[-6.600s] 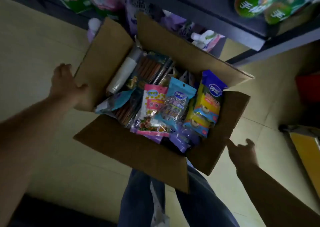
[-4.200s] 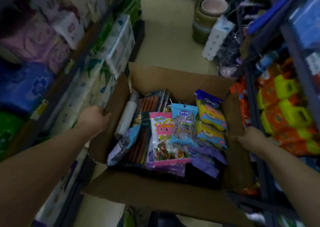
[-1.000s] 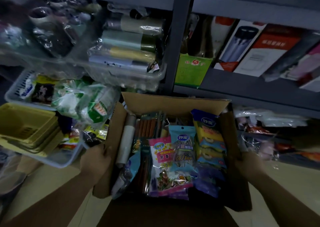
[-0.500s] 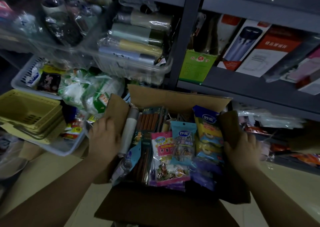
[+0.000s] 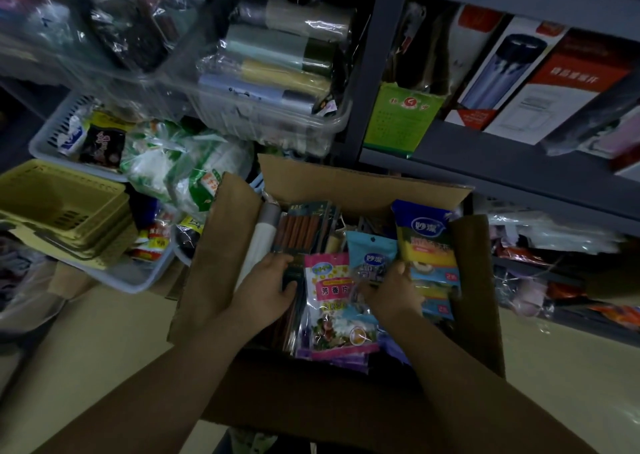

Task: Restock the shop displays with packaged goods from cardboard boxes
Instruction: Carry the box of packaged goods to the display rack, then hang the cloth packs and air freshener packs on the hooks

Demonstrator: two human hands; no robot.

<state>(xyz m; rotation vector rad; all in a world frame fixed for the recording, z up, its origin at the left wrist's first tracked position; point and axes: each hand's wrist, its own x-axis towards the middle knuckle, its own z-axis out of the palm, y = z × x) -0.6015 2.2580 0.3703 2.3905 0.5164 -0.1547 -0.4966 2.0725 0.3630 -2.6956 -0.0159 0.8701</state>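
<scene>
1. Cardboard box (image 5: pixel 346 187): open on the floor before the shelves, packed goods inside; unpacking apparently starting, next a packet lifted clear.
2. Left hand (image 5: pixel 266 291): fingers curled on a dark packet (image 5: pixel 292 273).
3. Right hand (image 5: pixel 391 291): grips a blue packet (image 5: pixel 372 252).
4. Pink packet (image 5: pixel 330 291), between the hands: reads "芳香片".

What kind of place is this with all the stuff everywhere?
It looks like a small shop, probably a general store. Grey metal shelves hold boxed flasks and a clear bin of wrapped rolls, and an open cardboard box full of packaged goods sits on the floor, ready for restocking.
</scene>
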